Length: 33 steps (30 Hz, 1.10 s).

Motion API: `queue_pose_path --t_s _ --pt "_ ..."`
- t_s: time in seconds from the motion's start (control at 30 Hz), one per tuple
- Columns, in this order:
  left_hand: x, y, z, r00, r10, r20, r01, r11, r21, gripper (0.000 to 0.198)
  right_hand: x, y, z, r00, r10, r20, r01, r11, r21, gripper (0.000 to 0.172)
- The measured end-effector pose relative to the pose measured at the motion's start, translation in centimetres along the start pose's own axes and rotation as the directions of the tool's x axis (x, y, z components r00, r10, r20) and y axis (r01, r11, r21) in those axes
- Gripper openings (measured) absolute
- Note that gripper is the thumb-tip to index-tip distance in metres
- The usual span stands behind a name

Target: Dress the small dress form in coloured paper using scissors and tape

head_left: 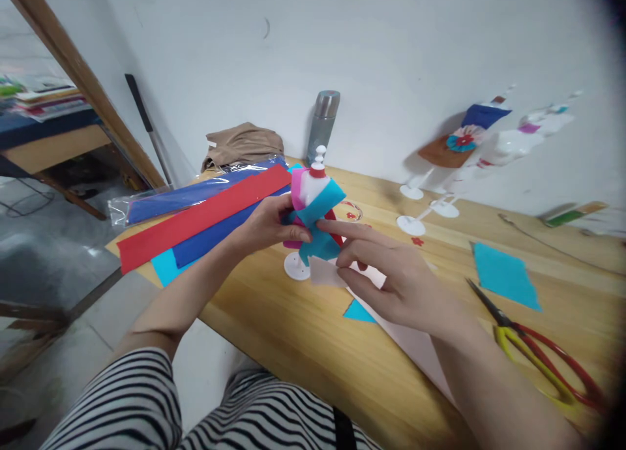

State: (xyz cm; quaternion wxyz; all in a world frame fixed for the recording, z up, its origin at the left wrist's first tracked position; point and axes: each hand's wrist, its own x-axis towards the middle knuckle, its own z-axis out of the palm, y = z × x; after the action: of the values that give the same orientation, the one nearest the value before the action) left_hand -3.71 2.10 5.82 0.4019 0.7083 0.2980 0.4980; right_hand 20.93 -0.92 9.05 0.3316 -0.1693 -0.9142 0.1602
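Observation:
A small white mannequin on a round white base stands near the table's middle. Turquoise fabric wraps across its front, with magenta fabric at its left side and a red band around the neck. My left hand grips the mannequin's left side, thumb over the fabric at the waist. My right hand touches the turquoise fabric with a stretched index finger; its other fingers are bent and apart. Just under them lies a pale pink strip, partly hidden by the hand, beside a turquoise scrap.
Red and blue fabric strips lie at left, near brown cloth and a flask. Scissors rest open at right, below a turquoise piece. Dressed mannequins stand by the wall, near a cable.

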Motion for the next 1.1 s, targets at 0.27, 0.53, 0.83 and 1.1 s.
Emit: queue_pose_path --t_s 0.27,0.53,0.83,1.1 --pt "-0.1 -0.2 -0.4 1.0 -0.007 0.031 0.005 0.999 0.051 0.06 0.0 -0.2 0.4 0.999 -0.012 -0.033 0.009 0.998 -0.069 0.018" --pt "0.0 -0.2 0.4 0.996 0.075 -0.041 -0.075 0.997 0.009 0.062 -0.1 -0.6 0.7 0.998 -0.044 -0.039 0.032 0.966 -0.256 0.019" --pt "-0.8 0.7 1.5 0.954 0.011 -0.3 0.077 0.957 0.28 0.038 -0.3 -3.1 1.7 0.996 -0.084 -0.034 0.06 0.892 -0.448 0.021" --pt "-1.0 0.7 0.7 0.975 0.031 -0.221 0.036 0.955 0.294 0.064 -0.3 -1.2 0.0 0.835 0.55 -0.02 -0.506 0.781 0.367 0.018"
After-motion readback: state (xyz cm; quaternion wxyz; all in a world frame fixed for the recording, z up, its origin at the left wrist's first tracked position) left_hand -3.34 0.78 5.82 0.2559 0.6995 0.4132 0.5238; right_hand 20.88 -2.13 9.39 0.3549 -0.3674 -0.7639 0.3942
